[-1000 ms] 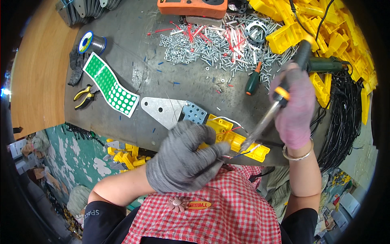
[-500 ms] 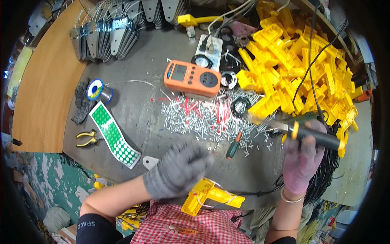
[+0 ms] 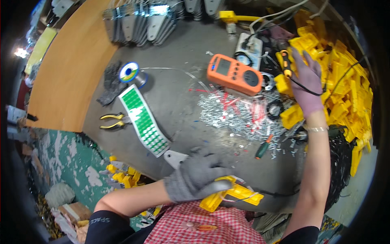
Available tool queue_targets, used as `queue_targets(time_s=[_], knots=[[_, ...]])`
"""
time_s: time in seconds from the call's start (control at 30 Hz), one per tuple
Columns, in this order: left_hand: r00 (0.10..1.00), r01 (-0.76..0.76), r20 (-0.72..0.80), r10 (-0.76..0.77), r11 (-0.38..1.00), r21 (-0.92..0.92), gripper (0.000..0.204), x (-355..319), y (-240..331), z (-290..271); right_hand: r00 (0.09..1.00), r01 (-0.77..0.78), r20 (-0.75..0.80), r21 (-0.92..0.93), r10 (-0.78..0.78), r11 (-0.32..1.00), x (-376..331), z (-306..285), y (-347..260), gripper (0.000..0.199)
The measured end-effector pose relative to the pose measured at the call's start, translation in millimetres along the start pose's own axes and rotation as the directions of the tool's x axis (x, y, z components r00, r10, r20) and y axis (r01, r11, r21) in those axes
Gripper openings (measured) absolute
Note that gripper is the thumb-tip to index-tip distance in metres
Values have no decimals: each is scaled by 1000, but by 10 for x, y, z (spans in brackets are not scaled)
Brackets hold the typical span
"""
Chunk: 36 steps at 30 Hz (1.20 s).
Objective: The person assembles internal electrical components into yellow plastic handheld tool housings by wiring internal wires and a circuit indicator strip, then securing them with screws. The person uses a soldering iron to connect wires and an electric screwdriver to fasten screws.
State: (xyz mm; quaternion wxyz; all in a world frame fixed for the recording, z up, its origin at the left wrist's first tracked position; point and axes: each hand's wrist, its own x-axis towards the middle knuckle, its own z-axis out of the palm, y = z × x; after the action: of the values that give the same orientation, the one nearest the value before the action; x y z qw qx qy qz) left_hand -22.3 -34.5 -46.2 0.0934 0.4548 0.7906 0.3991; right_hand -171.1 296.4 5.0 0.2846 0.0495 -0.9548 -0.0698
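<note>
My left hand [image 3: 199, 175], in a grey glove, lies curled over a yellow plastic part [image 3: 237, 194] at the near edge of the grey worktop [image 3: 178, 97], right in front of my checked shirt. My right hand [image 3: 307, 85], in a purple glove, is stretched out to the far right, against the heap of yellow parts [image 3: 345, 81]. Its fingers are spread beside a black-and-orange soldering tool [image 3: 285, 63], whose black cable crosses the back of the hand. Whether the hand still grips the tool is unclear.
An orange multimeter [image 3: 233, 75] sits mid-table above a scatter of small metal pieces [image 3: 243, 114]. Around it are a green-handled screwdriver [image 3: 263, 149], yellow-handled pliers [image 3: 111, 121], a strip of green stickers [image 3: 144, 120], a solder spool [image 3: 130, 73] and stacked grey brackets [image 3: 142, 20].
My right hand has swung from over the yellow part up and out to the far right with the soldering tool. The view has tilted toward the back of the table. My left hand stays on the part.
</note>
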Motion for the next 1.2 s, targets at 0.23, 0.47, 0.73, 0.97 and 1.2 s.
queue_targets(time_s=[0.23,0.47,0.73,0.97,1.2], knots=[[984,74,141,-113,963,260,20,230,280,153,940,-146,328,646,-99,749,-1048,-978,-614,22],[993,94,-68,-94,995,-15,21,153,248,206,633,-528,666,744,-394,409,-1804,-1138,-625,12],[986,110,-132,-103,993,52,32,113,311,338,556,-771,828,544,-68,331,-1848,-1332,-889,20],[984,17,-175,26,970,242,33,68,234,277,618,-661,760,641,-201,390,-1743,-1334,-856,17],[990,40,-138,-8,971,237,32,115,238,301,804,-313,471,854,-363,416,-1882,-1257,-810,18]])
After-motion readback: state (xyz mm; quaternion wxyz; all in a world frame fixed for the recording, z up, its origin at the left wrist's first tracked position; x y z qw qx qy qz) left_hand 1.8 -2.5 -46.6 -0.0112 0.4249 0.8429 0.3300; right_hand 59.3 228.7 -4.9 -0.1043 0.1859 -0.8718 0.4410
